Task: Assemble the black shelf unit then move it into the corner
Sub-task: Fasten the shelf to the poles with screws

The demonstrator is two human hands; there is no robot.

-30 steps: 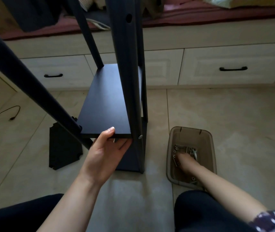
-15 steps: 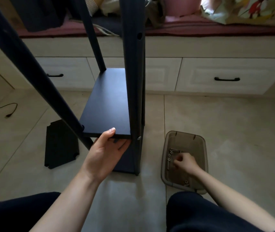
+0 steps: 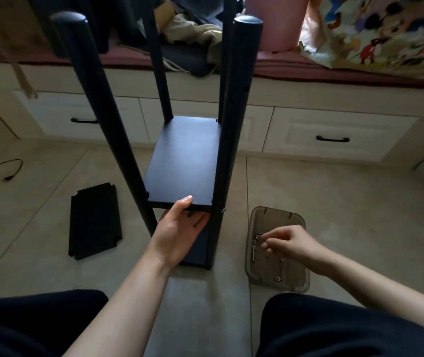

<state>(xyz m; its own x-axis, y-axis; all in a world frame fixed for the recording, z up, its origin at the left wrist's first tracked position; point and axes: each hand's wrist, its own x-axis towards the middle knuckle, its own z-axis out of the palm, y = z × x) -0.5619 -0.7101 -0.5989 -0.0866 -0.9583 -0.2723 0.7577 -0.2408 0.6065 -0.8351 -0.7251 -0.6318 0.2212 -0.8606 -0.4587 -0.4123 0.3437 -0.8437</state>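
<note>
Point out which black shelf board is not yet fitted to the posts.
The black board lying flat on the floor, left of the unit. The other board sits between the posts, held by the left hand.

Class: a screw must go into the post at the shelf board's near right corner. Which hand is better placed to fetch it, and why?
Right. The right hand hovers over the tray of screws, while the left hand holds up the shelf board.

Four black posts rise above the left hand, which holds one of two mounted shelf boards. One loose board lies left of it. One tray of several screws, too small to count, sits beneath the right hand; two drawer handles show beyond.
</note>
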